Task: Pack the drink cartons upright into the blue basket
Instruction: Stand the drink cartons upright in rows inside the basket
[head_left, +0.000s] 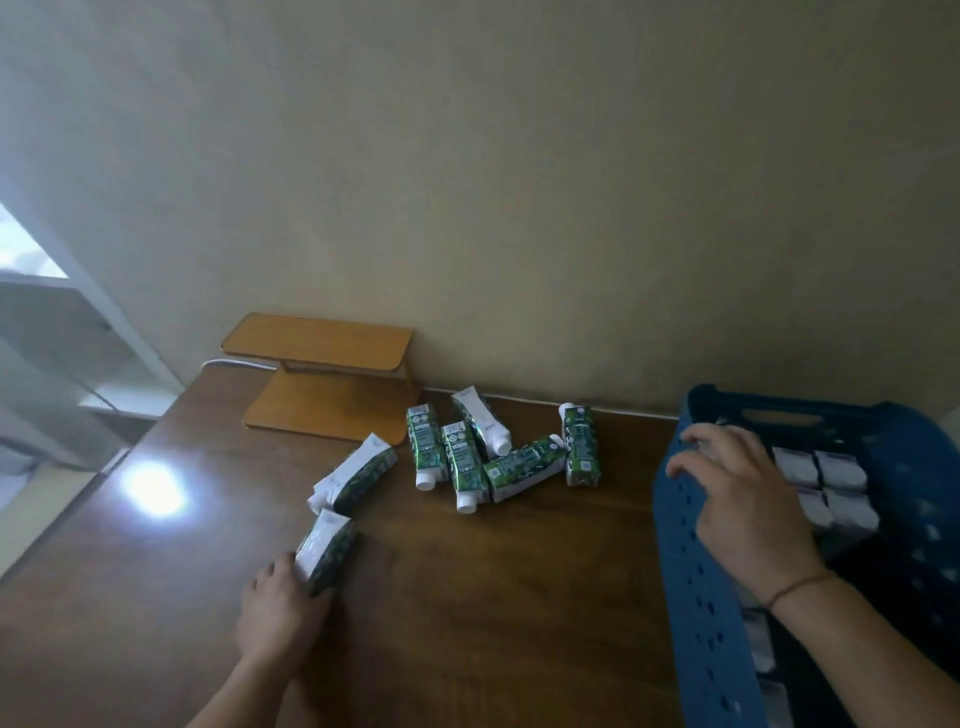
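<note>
Left hand (283, 616) gripping a carton (326, 552), right hand (743, 499) on blue basket (691, 571)

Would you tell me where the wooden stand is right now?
In the head view, the wooden stand sits at the table's far left, against the wall, just behind the loose cartons.

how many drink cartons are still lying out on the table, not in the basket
7. One is in the left hand: the nearest carton. One lies just beyond it. Five are clustered near the wall. None look hidden.
</note>
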